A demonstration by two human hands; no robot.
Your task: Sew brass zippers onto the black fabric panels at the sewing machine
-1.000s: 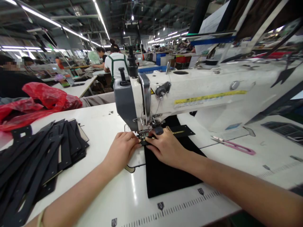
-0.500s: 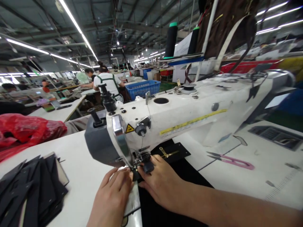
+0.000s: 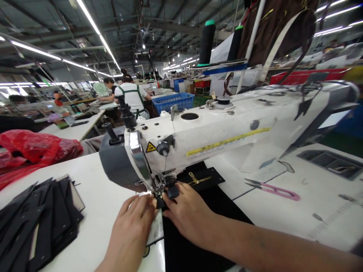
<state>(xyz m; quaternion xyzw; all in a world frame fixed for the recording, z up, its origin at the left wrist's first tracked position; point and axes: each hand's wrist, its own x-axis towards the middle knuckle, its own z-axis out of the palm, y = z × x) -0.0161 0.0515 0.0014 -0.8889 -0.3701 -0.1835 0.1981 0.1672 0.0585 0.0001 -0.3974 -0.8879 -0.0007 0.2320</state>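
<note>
A white sewing machine (image 3: 241, 117) stands over the table, its needle area close to both hands. My left hand (image 3: 132, 223) lies left of the presser foot, fingers bent together and fingertips on the edge of a small black piece (image 3: 160, 203) under the needle. From the right, my right hand (image 3: 191, 217) closes its fingers on the black fabric beside the foot, partly hidden behind a dark machine part (image 3: 172, 191). A larger black fabric (image 3: 184, 251) runs beneath my right wrist. Behind that hand lies a black panel (image 3: 214, 178) with a gold zipper and pull (image 3: 195, 178).
Pink-handled thread snips (image 3: 279, 191) lie on the table to the right. A stack of black pieces (image 3: 42, 223) sits at left, with a red plastic bag (image 3: 39, 149) behind it. Black thread cones (image 3: 207, 43) stand above the machine. A co-worker (image 3: 133, 94) sits beyond, near a blue crate (image 3: 176, 104).
The view has shifted slightly, so the machine and hands sit a little further left in the picture. Both hands keep nearly the same place at the needle.
</note>
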